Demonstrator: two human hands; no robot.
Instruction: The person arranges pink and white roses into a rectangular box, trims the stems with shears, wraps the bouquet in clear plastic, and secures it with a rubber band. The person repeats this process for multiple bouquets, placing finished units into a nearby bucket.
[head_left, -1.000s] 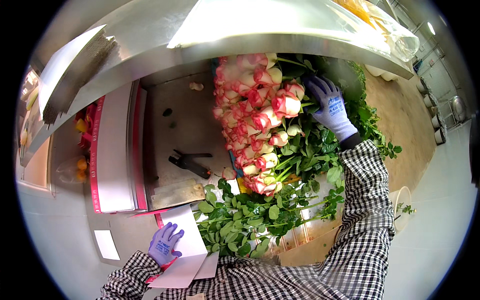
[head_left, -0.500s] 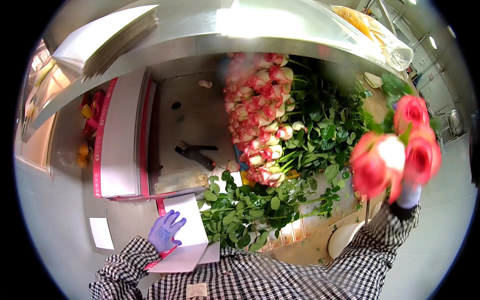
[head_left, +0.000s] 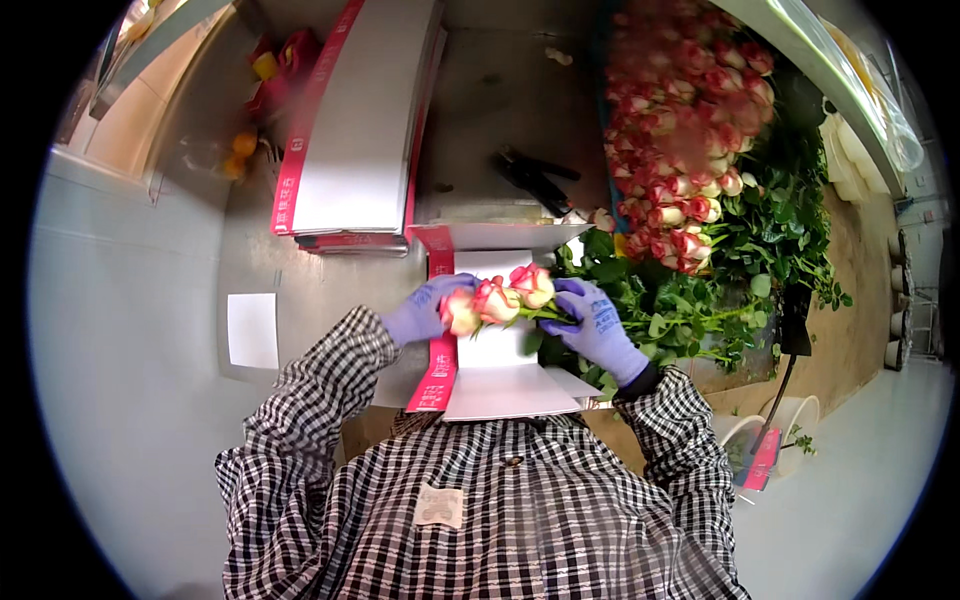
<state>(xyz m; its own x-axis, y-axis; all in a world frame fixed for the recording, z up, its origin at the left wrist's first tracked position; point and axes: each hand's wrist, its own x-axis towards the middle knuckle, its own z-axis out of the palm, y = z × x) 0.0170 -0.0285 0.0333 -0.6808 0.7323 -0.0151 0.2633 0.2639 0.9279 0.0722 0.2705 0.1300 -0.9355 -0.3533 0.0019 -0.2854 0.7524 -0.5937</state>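
Note:
Three pink-and-cream roses [head_left: 497, 300] lie across the space between my purple-gloved hands, over an unfolded white cardboard sleeve [head_left: 497, 345] with a pink printed edge. My right hand [head_left: 600, 330] is closed round their stems just behind the heads. At the other end, my left hand [head_left: 420, 312] curls against the leftmost bloom, its fingertips partly hidden by the petals. The sleeve lies right in front of my body with its end flaps raised. Leafy rose stems [head_left: 690, 320] stretch out to the right of my right hand.
A big heap of pink-and-cream roses [head_left: 680, 130] fills the back right. Stacked white cardboard sheets [head_left: 365, 120] stand at the back left. Between them lies a black two-handled tool [head_left: 535, 178]. A white card [head_left: 252, 330] lies left; a white bucket [head_left: 797, 430] stands low right.
My right hand has brought the roses from the far right to over the sleeve. My left hand has left the sleeve's surface and reached the blooms. The view has shifted.

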